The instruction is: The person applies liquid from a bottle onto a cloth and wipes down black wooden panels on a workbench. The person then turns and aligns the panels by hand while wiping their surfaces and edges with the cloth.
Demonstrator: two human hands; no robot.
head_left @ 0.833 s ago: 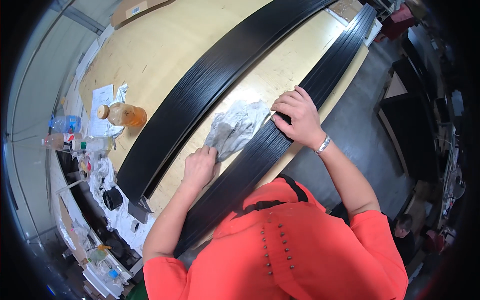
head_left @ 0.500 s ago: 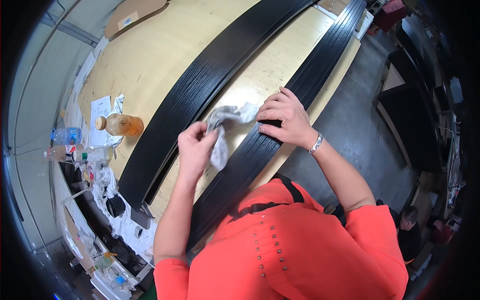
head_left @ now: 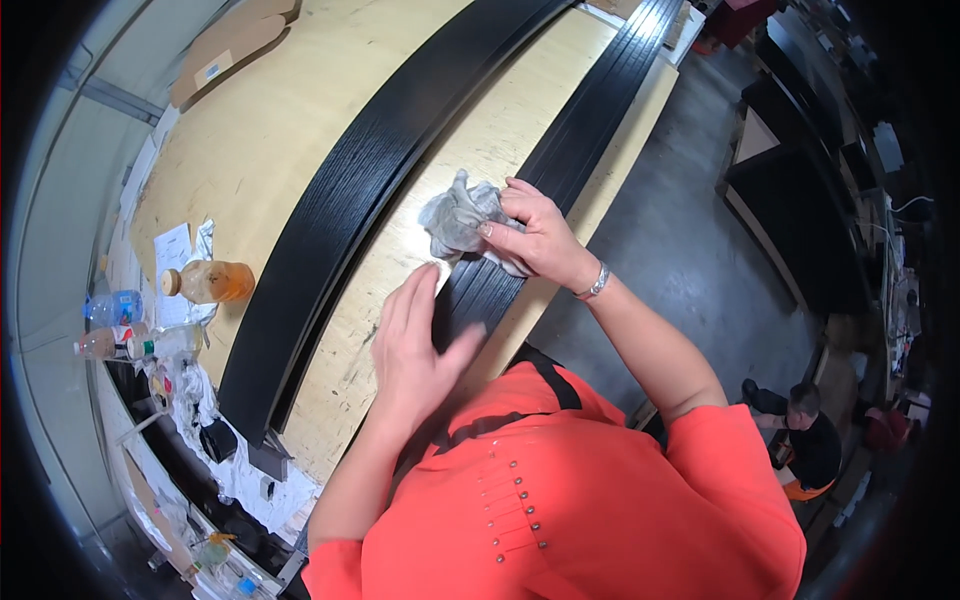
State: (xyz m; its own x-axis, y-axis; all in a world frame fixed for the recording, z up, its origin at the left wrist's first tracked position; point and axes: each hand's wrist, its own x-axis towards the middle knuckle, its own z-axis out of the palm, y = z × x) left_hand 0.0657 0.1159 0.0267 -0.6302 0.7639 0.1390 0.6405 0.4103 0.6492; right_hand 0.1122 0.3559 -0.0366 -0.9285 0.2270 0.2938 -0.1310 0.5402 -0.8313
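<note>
On the near strip, mid-bench:

1. Right hand (head_left: 535, 235): fingers curled shut around a rag (head_left: 462, 218), pinching it against the strip (head_left: 560, 170), a grip that suits rubbing the face. Metal bracelet at the wrist.
2. Left hand (head_left: 415, 345): fingers straight and together, holding nothing, palm flat on the same strip nearer the body, seemingly to steady it.
3. Rag: grey-white, crumpled, soft folds; sits at the strip's left edge, partly over bare bench.
4. Strip: long, black, ribbed lengthwise, slight sheen; runs from the body to the far right, bowed by the lens.
5. Second strip (head_left: 370, 190): same black, wider, wood-grain texture; lies to the left, apart from the first, untouched.
6. Bench (head_left: 270, 130): pale plywood, matt, marked; carries both strips.
7. Bottle (head_left: 208, 281): clear plastic, amber liquid, lying at the far left beside papers and other clutter, well clear of the hands.
</note>
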